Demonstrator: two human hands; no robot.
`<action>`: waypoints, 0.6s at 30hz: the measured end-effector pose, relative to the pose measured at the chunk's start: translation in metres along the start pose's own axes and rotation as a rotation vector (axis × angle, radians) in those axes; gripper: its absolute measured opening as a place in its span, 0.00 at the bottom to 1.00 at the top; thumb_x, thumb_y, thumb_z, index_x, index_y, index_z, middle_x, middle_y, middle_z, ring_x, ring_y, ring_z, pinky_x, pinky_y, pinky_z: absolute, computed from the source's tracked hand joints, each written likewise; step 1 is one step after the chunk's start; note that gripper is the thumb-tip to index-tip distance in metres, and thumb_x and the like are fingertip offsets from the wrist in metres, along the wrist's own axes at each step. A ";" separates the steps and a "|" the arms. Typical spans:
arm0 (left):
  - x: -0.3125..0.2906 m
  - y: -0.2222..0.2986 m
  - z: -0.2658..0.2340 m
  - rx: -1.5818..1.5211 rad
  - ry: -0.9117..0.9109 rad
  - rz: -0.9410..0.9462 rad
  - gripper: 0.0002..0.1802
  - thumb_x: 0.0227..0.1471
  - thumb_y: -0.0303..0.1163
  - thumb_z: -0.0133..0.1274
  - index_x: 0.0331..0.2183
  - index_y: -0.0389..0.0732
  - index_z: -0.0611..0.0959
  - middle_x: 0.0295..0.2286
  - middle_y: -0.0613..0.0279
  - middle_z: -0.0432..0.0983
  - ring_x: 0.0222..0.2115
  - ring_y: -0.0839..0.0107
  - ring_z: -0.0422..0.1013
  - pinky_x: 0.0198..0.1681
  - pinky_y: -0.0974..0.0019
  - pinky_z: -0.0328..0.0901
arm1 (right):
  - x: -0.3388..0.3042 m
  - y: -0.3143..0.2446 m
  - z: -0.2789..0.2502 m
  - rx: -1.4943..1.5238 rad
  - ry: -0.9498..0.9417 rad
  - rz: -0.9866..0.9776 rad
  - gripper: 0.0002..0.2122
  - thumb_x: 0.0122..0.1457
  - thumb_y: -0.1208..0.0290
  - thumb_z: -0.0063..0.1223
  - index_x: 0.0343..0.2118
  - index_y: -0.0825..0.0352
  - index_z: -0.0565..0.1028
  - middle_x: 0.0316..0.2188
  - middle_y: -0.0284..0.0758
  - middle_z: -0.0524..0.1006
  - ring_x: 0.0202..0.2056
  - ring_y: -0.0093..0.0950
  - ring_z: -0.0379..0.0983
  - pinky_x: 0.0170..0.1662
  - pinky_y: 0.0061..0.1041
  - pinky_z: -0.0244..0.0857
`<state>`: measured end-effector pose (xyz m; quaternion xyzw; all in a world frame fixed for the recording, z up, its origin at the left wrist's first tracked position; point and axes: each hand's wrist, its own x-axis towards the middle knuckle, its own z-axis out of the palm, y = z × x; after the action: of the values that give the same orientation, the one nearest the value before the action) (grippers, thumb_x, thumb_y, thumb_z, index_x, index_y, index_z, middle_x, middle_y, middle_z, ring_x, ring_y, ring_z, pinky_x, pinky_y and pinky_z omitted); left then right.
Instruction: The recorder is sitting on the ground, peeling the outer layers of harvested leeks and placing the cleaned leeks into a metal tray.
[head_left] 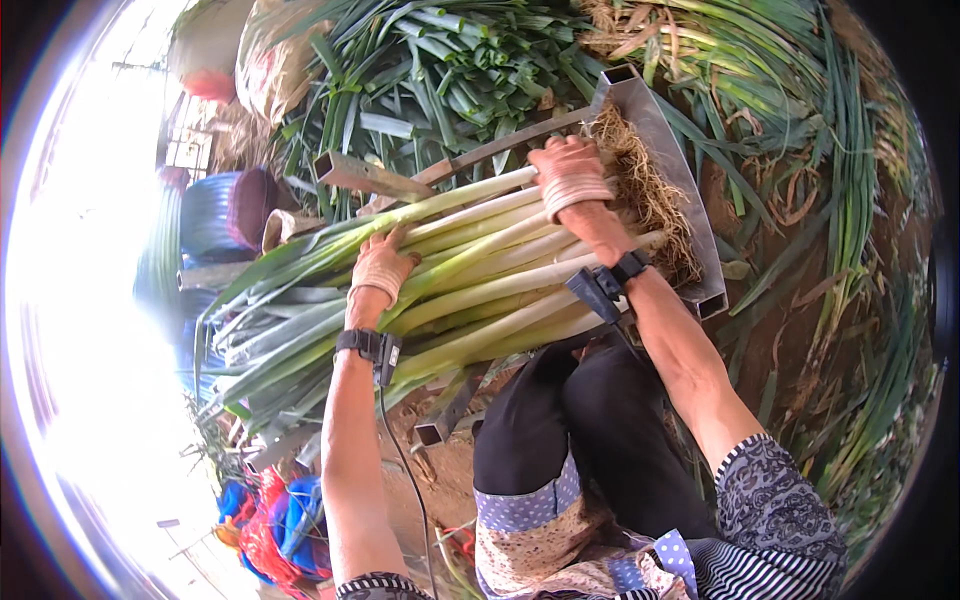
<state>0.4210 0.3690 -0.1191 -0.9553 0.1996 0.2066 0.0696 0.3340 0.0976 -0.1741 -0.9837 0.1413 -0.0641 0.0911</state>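
Observation:
A thick bundle of leeks (pixel 480 270) lies across a metal frame (pixel 665 150), with pale stems to the right and green leaves to the left. Brown stringy roots (pixel 650 190) sit against the frame's upright end plate. My right hand (pixel 572 172), in a pinkish glove with a pale cuff, has its fingers bent over the far leek close to the roots. Farther down the stems, where white turns green, my left hand (pixel 382 265) rests on the bundle with its fingers apart. It wears the same kind of glove. The undersides of both hands are hidden.
Beyond the frame rises a heap of green leeks (pixel 440 70). More loose leeks (pixel 840 230) lie on the soil at right. Square metal tube ends (pixel 435 430) stick out near my knees. Blue bundles (pixel 225 215) stand at left, red and blue plastic (pixel 285 525) lower down. A cable (pixel 410 470) hangs from my left wrist.

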 end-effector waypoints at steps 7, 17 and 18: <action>-0.001 0.008 -0.004 0.002 -0.055 -0.012 0.33 0.48 0.44 0.53 0.56 0.58 0.65 0.51 0.50 0.63 0.53 0.54 0.58 0.56 0.58 0.55 | 0.011 0.006 0.002 0.076 -0.250 0.080 0.15 0.53 0.55 0.51 0.33 0.62 0.78 0.39 0.38 0.75 0.45 0.37 0.68 0.46 0.37 0.64; 0.000 0.004 -0.001 -0.014 -0.011 0.034 0.30 0.46 0.45 0.55 0.52 0.51 0.70 0.49 0.49 0.64 0.52 0.53 0.60 0.54 0.57 0.57 | 0.004 0.003 0.002 0.099 -0.304 0.031 0.24 0.43 0.43 0.57 0.36 0.58 0.77 0.41 0.39 0.73 0.46 0.40 0.67 0.49 0.41 0.59; 0.000 0.001 -0.002 -0.037 0.000 0.028 0.29 0.46 0.45 0.55 0.51 0.49 0.71 0.48 0.49 0.65 0.51 0.53 0.60 0.54 0.58 0.57 | 0.004 0.002 0.000 0.091 -0.332 0.024 0.24 0.44 0.42 0.56 0.36 0.57 0.77 0.41 0.39 0.74 0.46 0.40 0.67 0.49 0.41 0.59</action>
<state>0.4212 0.3672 -0.1180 -0.9535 0.2092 0.2114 0.0487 0.3376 0.0943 -0.1738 -0.9739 0.1331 0.0938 0.1583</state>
